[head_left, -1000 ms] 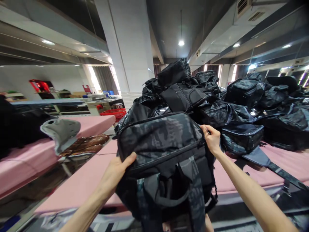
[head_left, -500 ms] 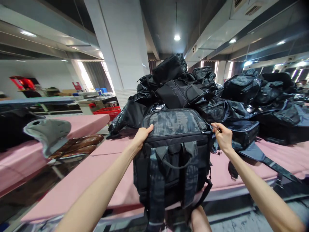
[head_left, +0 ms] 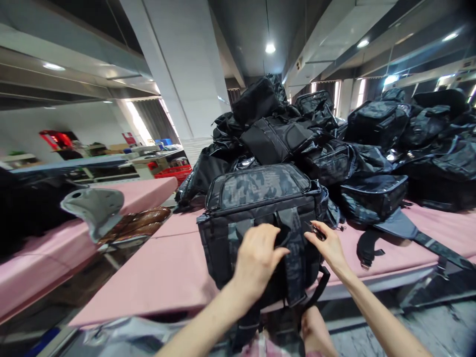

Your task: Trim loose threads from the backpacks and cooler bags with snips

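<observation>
A black backpack (head_left: 260, 186) with a grey camouflage top panel stands upright on the pink-covered table's near edge, its shoulder straps facing me. My left hand (head_left: 256, 260) is in front of the straps, close to the carry handle. Its fingers are bent, and the thumb is apart from them with nothing visible between. My right hand (head_left: 327, 243) is by the backpack's right side, near the right strap (head_left: 295, 258). Its fingers are closed round a small dark snips-like tool (head_left: 318, 231), mostly hidden by the fingers.
Behind the backpack rises a large pile of similar black and camouflage bags (head_left: 278, 139). More bags (head_left: 375, 198) lie on the right, with a loose strap over the table edge. A grey chair (head_left: 92, 206) stands left, between pink tables (head_left: 148, 277). A pillar (head_left: 174, 64) rises behind.
My left hand has left the backpack's top left corner and moved down and right before the straps. My right hand has come down and inward from the top right corner. The backpack sits tilted slightly differently.
</observation>
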`<state>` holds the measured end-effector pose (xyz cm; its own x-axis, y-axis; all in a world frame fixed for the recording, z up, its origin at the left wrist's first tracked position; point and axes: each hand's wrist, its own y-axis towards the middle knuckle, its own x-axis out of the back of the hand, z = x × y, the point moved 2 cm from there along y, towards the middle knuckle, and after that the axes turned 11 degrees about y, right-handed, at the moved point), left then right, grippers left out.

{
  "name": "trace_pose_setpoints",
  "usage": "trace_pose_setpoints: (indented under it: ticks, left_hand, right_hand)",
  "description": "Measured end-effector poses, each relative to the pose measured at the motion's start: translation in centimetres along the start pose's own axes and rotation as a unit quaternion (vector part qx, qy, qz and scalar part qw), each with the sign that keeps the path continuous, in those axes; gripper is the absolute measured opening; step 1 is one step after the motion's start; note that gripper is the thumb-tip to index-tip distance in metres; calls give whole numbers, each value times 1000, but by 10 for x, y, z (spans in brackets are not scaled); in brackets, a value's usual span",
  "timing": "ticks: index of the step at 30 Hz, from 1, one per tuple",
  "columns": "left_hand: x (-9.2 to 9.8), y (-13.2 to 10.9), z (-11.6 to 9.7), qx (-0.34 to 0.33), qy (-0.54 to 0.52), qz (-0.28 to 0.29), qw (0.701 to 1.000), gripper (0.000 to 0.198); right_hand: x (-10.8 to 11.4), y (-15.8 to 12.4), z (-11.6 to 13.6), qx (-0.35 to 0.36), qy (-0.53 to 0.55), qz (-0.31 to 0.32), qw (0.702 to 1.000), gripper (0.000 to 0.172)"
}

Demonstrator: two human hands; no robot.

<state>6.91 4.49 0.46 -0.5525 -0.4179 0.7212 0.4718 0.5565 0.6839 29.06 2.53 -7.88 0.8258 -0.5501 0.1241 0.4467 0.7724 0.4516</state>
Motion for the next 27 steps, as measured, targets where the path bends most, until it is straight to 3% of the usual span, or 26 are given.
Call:
trace_pose_setpoints:
  ticks: [2,4,7,9,10,15,21,27]
  left_hand:
    - [-20,-9,-21,64,-45,78,994,27]
    - [-29,-7,-26,145,-154,151,966,19]
    - [-21,3,-19,217,-387,215,870,18]
    - [-8,9,-15,244,-479,221,814,20]
    - [-2,10,-15,250,-499,223,799,21]
    - [4,5,-20,249,-497,225,800,20]
    - [-4,-2,-16,257,-513,226,788,21]
    - [-6,-3,-13,257,-506,247,786,29]
  right_hand:
    - [3,-10,4,10,12,-3,1000,36]
    - [4,-22,11,28,14,-14,999,30]
    - [-1,-36,26,85,-6,-35,996,25]
    - [-8,-39,39,130,-14,-42,991,23]
    - [-13,-39,44,150,-16,-41,988,22]
    - [-31,-30,60,198,-23,-28,980,20]
    - [-22,-30,53,166,-10,-35,985,18]
    - [-28,-34,54,190,-27,-12,981,17]
